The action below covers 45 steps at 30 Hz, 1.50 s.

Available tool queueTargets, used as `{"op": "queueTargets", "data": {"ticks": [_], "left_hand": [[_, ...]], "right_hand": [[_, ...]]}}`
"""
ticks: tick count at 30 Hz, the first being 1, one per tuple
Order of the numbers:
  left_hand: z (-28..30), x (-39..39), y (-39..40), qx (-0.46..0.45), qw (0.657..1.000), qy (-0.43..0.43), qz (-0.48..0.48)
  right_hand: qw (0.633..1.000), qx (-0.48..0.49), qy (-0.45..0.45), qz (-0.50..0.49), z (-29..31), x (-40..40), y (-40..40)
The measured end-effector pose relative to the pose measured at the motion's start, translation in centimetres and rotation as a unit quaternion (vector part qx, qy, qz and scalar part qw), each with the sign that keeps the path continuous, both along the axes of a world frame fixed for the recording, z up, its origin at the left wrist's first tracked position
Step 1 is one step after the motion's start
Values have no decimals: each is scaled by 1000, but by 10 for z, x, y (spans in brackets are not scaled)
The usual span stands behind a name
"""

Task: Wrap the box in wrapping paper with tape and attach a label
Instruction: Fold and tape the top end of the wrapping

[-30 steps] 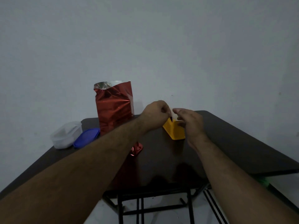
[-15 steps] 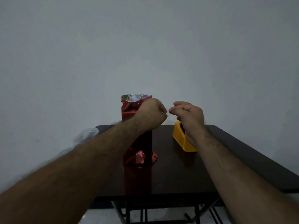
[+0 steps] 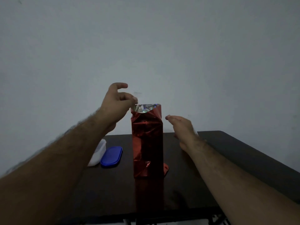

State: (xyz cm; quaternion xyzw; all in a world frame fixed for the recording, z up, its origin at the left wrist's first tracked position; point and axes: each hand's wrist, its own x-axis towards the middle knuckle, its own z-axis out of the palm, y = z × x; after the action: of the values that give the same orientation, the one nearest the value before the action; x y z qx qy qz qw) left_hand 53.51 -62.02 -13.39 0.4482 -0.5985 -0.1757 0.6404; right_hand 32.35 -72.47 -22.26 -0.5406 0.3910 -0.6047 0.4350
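Observation:
The box (image 3: 147, 143) stands upright in the middle of the dark table (image 3: 235, 153), wrapped in shiny red paper whose silver-lined top rim (image 3: 146, 108) gapes open. My left hand (image 3: 116, 103) is at the rim's top left corner, its curled fingertips pinching the paper edge there. I cannot tell whether a strip of tape is in them. My right hand (image 3: 181, 127) hovers just right of the box near its top, apart from it. Its fingers stretch toward the box with nothing visible in them. A flap of paper (image 3: 165, 169) sticks out at the base.
A white plastic container (image 3: 99, 153) and its blue lid (image 3: 112, 156) lie on the table left of the box, partly behind my left forearm. A bare grey wall stands behind the table. Table legs show under the near edge.
Both hands left the yellow tape dispenser, which is now out of sight. My left hand rose to the paper's top rim. My right hand moved in beside the box.

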Motion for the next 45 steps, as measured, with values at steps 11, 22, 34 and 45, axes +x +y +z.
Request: {"op": "queueTargets", "data": {"ticks": [11,22,34,45], "left_hand": [[-34,16,-21,-20,993,96,-70],[-2,16,-14,3,996,-32,-78],[59,-8,-73,219,833,-477,-177],[52,12,-91,282,823,-446,-211]], "right_hand": [[995,13,36,95,18,36,3],[982,-24,118,147,16,27,16],[983,-48,62,165,4,26,11],[981,-55,47,181,4,25,12]]}}
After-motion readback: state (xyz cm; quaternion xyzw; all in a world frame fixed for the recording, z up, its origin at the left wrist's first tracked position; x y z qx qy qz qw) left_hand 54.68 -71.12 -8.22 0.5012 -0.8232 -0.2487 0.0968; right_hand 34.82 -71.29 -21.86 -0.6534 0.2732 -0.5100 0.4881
